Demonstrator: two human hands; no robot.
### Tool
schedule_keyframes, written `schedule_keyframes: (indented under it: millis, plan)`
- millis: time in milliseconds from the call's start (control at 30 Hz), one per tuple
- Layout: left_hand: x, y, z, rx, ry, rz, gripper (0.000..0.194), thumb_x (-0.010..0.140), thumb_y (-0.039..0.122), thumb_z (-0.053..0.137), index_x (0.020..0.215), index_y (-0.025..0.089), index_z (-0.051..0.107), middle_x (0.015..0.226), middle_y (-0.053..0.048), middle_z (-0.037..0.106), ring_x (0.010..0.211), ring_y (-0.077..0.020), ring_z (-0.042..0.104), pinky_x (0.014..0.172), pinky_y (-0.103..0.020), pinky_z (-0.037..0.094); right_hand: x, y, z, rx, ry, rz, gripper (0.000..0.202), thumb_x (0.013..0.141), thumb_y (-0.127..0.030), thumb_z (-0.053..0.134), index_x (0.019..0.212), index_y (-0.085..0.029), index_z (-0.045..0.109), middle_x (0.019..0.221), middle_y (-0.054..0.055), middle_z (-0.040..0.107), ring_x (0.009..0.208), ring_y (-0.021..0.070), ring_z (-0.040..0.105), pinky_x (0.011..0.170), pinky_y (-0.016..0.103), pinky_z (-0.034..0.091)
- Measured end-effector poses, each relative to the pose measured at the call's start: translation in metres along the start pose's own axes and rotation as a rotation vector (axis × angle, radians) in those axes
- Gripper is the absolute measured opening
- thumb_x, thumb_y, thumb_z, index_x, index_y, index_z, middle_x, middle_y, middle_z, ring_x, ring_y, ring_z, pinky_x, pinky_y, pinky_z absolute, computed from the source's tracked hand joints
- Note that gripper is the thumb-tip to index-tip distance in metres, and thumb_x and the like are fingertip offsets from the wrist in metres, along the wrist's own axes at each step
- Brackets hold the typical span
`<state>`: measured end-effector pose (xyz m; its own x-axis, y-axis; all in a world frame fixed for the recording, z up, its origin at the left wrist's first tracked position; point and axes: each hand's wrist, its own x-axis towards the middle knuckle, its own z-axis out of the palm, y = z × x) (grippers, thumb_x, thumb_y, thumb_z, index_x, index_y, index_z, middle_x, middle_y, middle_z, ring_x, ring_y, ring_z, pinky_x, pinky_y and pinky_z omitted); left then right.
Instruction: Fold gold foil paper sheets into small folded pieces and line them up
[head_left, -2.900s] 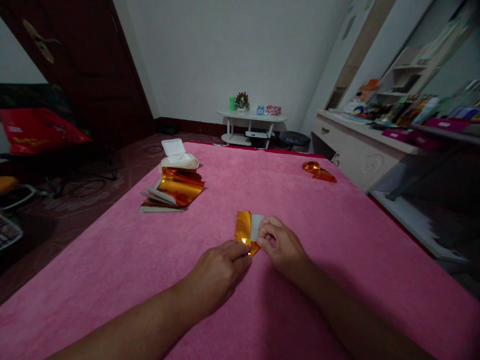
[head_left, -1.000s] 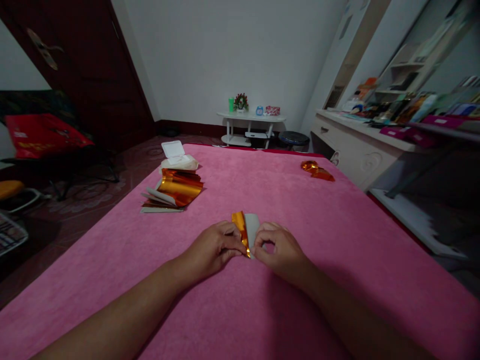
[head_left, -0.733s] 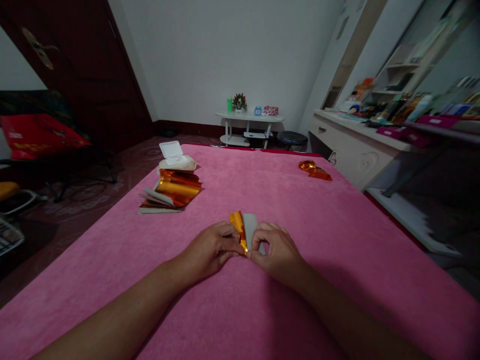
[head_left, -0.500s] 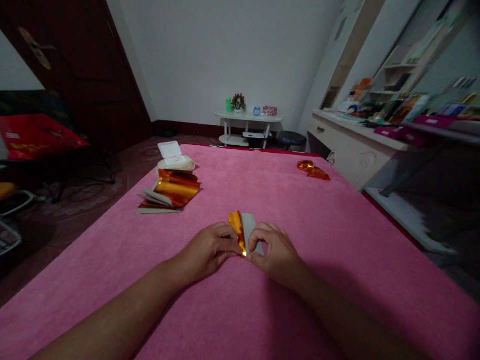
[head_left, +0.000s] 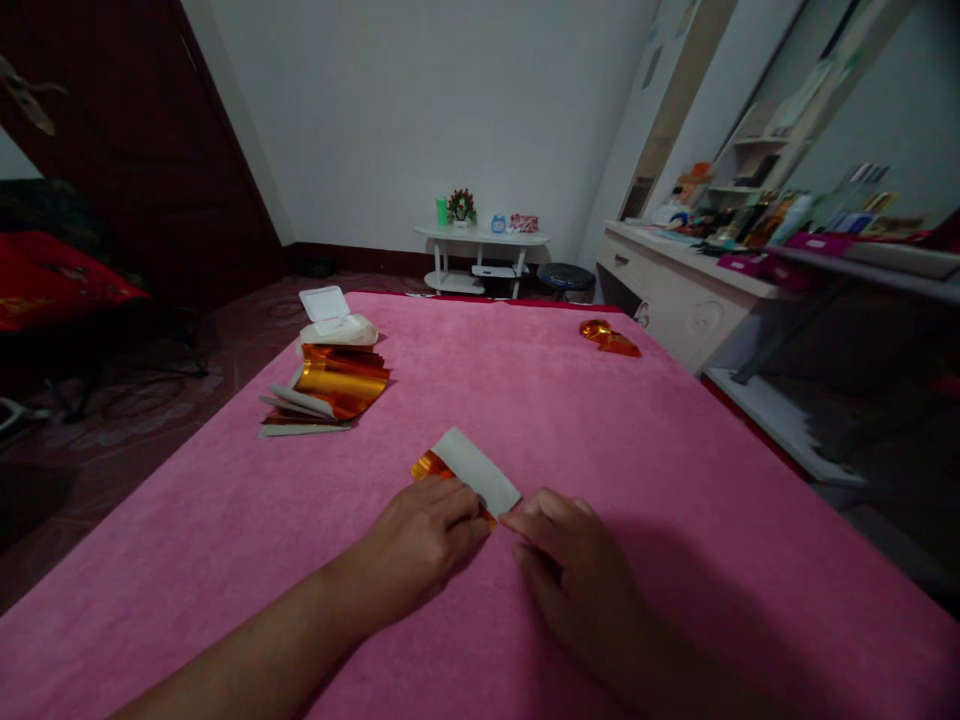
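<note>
A sheet of foil paper (head_left: 480, 470), grey on one side and shiny gold-orange on the other, lies partly folded on the pink cloth (head_left: 495, 385). My left hand (head_left: 424, 535) presses down on its gold part, fingers together. Beside its lower right corner is my right hand (head_left: 574, 560), index fingertip at the paper's edge, with thumb and index finger apart. At the left, a stack of gold-orange and grey sheets (head_left: 341, 380) lies fanned and curled. Two folded gold-orange pieces (head_left: 607, 337) rest at the far right of the cloth.
Behind the stack sits an open white box (head_left: 330, 310) on a pale bag. A white side table (head_left: 480, 236) with small items and a dark round stool (head_left: 566, 277) stand beyond the cloth. On the right is a cluttered dresser (head_left: 675, 285).
The paper has turned counterclockwise, its grey part now slanting down to the right. My left hand has flattened over it, and my right hand's thumb and index finger have parted. The view has shifted slightly right.
</note>
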<state>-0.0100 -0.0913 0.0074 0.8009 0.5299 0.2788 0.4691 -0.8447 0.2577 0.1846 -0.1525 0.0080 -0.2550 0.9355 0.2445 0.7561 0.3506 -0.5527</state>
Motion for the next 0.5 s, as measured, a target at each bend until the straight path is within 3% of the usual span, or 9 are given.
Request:
schedule_keyframes:
  millis: [300, 500]
  plan:
    - [-0.001, -0.012, 0.002, -0.101, 0.104, 0.085, 0.021, 0.092, 0.020, 0.047, 0.097, 0.021, 0.068, 0.094, -0.005, 0.065, 0.084, -0.0158, 0.057, 0.073, -0.029, 0.044, -0.008, 0.005, 0.007, -0.005, 0.021, -0.065, 0.033, 0.082, -0.007, 0.047, 0.106, -0.024, 0.063, 0.087, 0.004, 0.060, 0.080, 0.0188, 0.052, 0.071, 0.033, 0.038]
    - [-0.003, -0.017, 0.004, -0.153, 0.090, 0.073, 0.019, 0.091, 0.020, 0.050, 0.097, 0.021, 0.068, 0.096, -0.004, 0.067, 0.085, -0.0158, 0.059, 0.076, -0.030, 0.046, -0.007, 0.003, 0.006, -0.064, -0.015, -0.113, 0.028, 0.083, -0.008, 0.046, 0.100, -0.022, 0.065, 0.084, 0.005, 0.060, 0.079, 0.0190, 0.052, 0.070, 0.033, 0.038]
